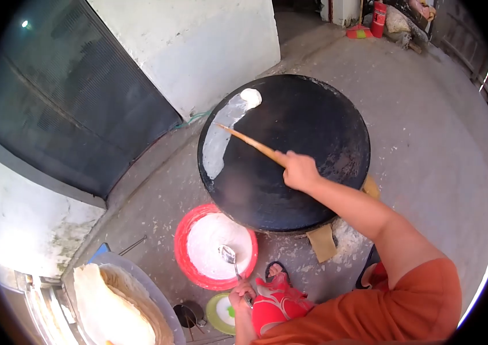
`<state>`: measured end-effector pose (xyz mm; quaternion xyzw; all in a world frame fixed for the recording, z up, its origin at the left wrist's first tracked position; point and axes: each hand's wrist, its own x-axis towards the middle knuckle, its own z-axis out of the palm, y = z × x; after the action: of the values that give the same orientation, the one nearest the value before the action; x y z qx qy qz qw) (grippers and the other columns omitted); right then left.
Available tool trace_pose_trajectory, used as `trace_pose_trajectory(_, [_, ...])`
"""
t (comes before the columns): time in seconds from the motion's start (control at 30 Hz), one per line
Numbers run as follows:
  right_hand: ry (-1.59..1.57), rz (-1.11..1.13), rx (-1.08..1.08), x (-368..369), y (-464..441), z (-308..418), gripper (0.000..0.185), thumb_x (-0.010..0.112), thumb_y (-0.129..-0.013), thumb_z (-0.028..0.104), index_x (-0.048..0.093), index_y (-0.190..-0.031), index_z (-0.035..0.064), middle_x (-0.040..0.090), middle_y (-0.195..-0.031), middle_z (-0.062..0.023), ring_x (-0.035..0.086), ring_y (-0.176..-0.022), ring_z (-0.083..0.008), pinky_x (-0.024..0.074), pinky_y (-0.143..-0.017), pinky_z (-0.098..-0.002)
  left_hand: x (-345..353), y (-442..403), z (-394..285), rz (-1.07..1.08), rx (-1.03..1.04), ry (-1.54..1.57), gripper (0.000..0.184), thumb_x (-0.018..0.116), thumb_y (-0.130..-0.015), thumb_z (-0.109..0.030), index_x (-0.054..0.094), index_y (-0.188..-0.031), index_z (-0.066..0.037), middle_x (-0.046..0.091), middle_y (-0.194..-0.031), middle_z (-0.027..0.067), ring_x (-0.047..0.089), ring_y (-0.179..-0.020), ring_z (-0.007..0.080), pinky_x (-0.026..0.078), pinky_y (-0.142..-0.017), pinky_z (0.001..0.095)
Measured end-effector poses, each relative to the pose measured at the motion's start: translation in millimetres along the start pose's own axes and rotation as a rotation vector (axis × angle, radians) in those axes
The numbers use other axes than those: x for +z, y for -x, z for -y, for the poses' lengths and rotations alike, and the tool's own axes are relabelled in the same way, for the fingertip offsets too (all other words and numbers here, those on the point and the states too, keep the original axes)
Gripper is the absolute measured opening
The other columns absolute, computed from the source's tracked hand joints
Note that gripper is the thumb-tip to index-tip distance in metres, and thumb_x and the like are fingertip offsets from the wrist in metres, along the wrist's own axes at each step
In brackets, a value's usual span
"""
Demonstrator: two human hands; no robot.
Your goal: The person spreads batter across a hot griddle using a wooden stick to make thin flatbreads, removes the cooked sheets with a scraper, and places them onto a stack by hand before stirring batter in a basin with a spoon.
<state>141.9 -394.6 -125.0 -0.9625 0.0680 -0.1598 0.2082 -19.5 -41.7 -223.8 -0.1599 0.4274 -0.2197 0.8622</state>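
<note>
My right hand (pixel 300 170) is closed around the handle end of a wooden spreader (pixel 252 142). The spreader's far end lies over a pale strip of batter (pixel 216 150) along the left side of a large round black griddle (pixel 301 129). A thicker white blob of batter (pixel 251 98) sits at the strip's upper end. Lower down, my left hand (pixel 241 294) grips a metal ladle (pixel 228 254) by its handle. The ladle's bowl is over the white batter (pixel 212 238) inside a red basin (pixel 181 253); whether it touches the batter, I cannot tell.
A stack of thin flat sheets (pixel 120 305) is at lower left, near a dark pot (pixel 188 314) and a green-rimmed bowl (pixel 214 318). Cardboard (pixel 322 243) lies by the griddle's near edge. A white wall (pixel 198 52) stands behind; a broom (pixel 359 32) is farther back.
</note>
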Motion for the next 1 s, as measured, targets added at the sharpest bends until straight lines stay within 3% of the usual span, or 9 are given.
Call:
trace_pose_trajectory(0.1, [0.45,-0.032,0.154,-13,-50,-54,0.043,0.056,-0.069,0.011,0.051,-0.112,0.0125,0.055,-0.079,-0.01,0.059,-0.068,-0.0266,0.0476,-0.055,-0.0363,20,12,30,0.037,-0.063,0.05,0.027,0.037,-0.079,0.001,0.046,-0.104,0.01,0.04,-0.06,0.0016,0.04,-0.048,0.0105,0.036,-0.043,0.0212])
trace_pose_trajectory(0.27, [-0.004,0.021,0.345,-25,-28,-8,0.046,0.052,-0.067,0.012,0.051,-0.113,0.0125,0.06,-0.084,-0.0134,0.058,-0.083,-0.0313,0.0461,-0.074,-0.0393,7,3,4,0.0,-0.036,0.002,0.027,0.037,-0.08,0.001,0.047,-0.102,0.01,0.039,-0.059,0.0013,0.04,-0.048,0.0105,0.036,-0.042,0.0213])
trace_pose_trajectory(0.33, [0.073,-0.052,0.076,0,-29,7,0.035,0.052,-0.069,0.011,0.053,-0.104,0.0079,0.059,-0.081,-0.0114,0.06,-0.077,-0.0292,0.0483,-0.067,-0.0384,6,3,9,-0.035,0.002,-0.014,0.025,0.037,-0.08,0.001,0.047,-0.101,0.01,0.039,-0.058,0.0014,0.04,-0.048,0.0105,0.036,-0.042,0.0213])
trace_pose_trajectory(0.43, [0.515,-0.138,0.148,9,-69,-45,0.026,0.05,-0.073,0.012,0.052,-0.099,0.0046,0.058,-0.077,-0.0091,0.06,-0.064,-0.023,0.0491,-0.052,-0.0341,2,5,9,-0.02,-0.008,0.01,0.022,0.036,-0.081,0.0,0.047,-0.098,0.01,0.039,-0.058,0.0016,0.04,-0.047,0.0106,0.036,-0.042,0.0213])
trace_pose_trajectory(0.6, [0.106,-0.048,0.33,-15,-18,-27,0.046,0.053,-0.067,0.01,0.049,-0.112,0.0087,0.056,-0.086,-0.0149,0.059,-0.076,-0.0301,0.0475,-0.069,-0.0382,5,2,2,-0.02,0.001,-0.009,0.02,0.036,-0.082,0.0,0.046,-0.097,0.008,0.038,-0.056,0.0012,0.039,-0.046,0.0099,0.036,-0.041,0.021])
trace_pose_trajectory(0.67, [0.064,0.052,0.083,-14,6,-7,0.049,0.051,-0.067,0.008,0.048,-0.116,0.0102,0.056,-0.087,-0.0144,0.059,-0.078,-0.0308,0.0471,-0.07,-0.0398,6,-1,6,-0.03,0.012,-0.018,0.019,0.036,-0.082,0.0,0.046,-0.096,0.008,0.038,-0.055,0.0011,0.039,-0.046,0.0098,0.036,-0.041,0.0209])
trace_pose_trajectory(0.8, [0.354,0.059,0.348,-34,-42,-69,0.056,0.051,-0.067,0.008,0.043,-0.122,0.0098,0.056,-0.09,-0.0135,0.058,-0.079,-0.0317,0.047,-0.07,-0.0416,7,2,9,-0.009,-0.021,-0.054,0.02,0.035,-0.082,0.001,0.045,-0.098,0.009,0.039,-0.057,0.001,0.039,-0.046,0.0099,0.036,-0.04,0.0205])
trace_pose_trajectory(0.9, [0.172,0.036,0.46,-46,-24,-57,0.056,0.05,-0.068,0.008,0.041,-0.123,0.0084,0.056,-0.095,-0.0141,0.058,-0.082,-0.0326,0.0468,-0.071,-0.0418,4,-1,-3,-0.004,-0.005,-0.044,0.022,0.035,-0.081,0.002,0.045,-0.099,0.009,0.039,-0.056,0.0013,0.039,-0.046,0.0101,0.036,-0.04,0.0205])
trace_pose_trajectory(1.0, [0.134,-0.013,0.318,-24,-19,-21,0.051,0.05,-0.069,0.008,0.043,-0.119,0.0059,0.058,-0.092,-0.0131,0.059,-0.078,-0.031,0.0483,-0.068,-0.0402,8,-2,3,-0.054,0.037,-0.053,0.022,0.037,-0.081,0.001,0.045,-0.099,0.009,0.038,-0.056,0.0018,0.039,-0.047,0.0108,0.036,-0.041,0.021])
